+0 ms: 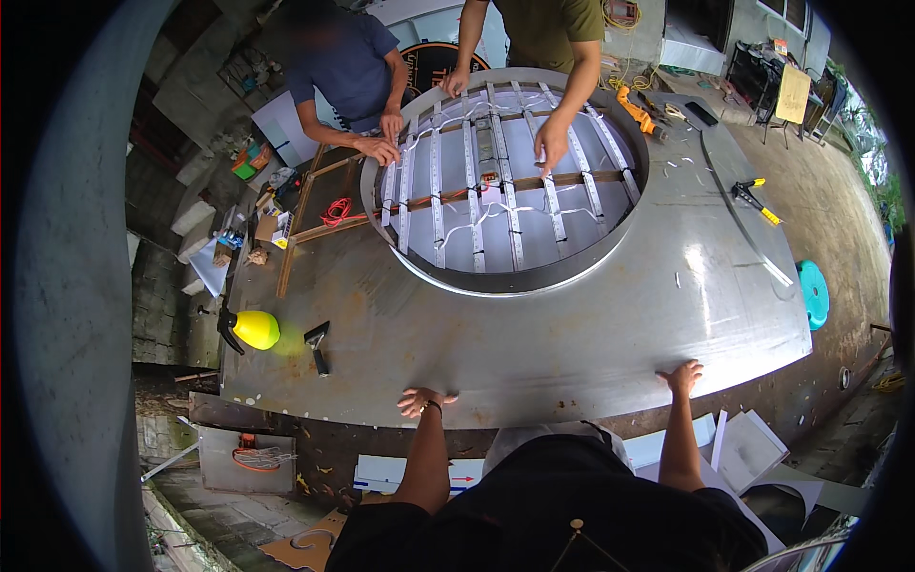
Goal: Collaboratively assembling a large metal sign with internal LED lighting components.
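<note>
Both my hands rest at the near edge of a large grey metal table (457, 353). My left hand (426, 400) lies with fingers spread and holds nothing; a dark band circles that wrist. To the right, my right hand (681, 377) also leans on the edge, its fingers apart. Farther off stands a round metal frame (534, 278) with LED strips (513, 224) fixed across slats and white wires running between them. Two co-workers reach into it: one in a blue shirt (343, 67) at its left rim, one in an olive shirt (548, 33) behind it.
Left on the table are a yellow spray bottle (255, 330), a black squeegee-like tool (318, 351), red wire (337, 212) and a wooden frame (289, 238). Right are an orange power tool (637, 111), a yellow-and-black clamp (757, 201) and a long metal strip (739, 224). A teal stool (813, 294) stands beyond.
</note>
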{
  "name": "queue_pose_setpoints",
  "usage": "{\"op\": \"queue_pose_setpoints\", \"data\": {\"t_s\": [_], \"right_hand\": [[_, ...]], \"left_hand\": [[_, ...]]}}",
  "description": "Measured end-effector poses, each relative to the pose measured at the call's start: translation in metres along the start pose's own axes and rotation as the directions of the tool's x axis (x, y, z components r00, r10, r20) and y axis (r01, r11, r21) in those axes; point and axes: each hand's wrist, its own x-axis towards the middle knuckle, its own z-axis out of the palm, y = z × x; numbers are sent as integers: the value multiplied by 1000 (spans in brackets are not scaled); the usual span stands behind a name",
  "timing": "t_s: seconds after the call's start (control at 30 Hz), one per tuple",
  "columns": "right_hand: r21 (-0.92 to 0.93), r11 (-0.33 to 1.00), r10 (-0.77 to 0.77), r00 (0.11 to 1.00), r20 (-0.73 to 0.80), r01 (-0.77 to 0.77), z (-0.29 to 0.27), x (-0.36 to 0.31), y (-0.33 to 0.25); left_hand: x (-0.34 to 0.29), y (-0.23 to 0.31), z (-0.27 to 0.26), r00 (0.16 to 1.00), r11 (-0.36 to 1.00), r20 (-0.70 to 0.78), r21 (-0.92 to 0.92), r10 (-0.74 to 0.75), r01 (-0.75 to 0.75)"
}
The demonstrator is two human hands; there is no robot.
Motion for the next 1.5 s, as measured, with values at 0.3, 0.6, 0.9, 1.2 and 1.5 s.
{"op": "queue_pose_setpoints", "data": {"t_s": [0.3,0.6,0.9,1.2,1.5], "right_hand": [[11,1000,0,1000,-17,0,2,0,0],[20,1000,4,1000,-18,-4,1,-1,3],[48,999,14,1000,-13,-14,-16,-13,-4],[54,998,24,1000,-1,-24,-20,-16,-7],[49,999,1,1000,-8,0,-1,-1,1]], "left_hand": [[17,4,13,999,999,-30,-34,-36,35],[-2,2,5,999,1000,-31,7,-14,14],[50,14,32,995,981,-7,166,-103,103],[41,8,27,998,993,-14,97,-65,66],[37,9,23,998,992,-11,103,-67,67]]}}
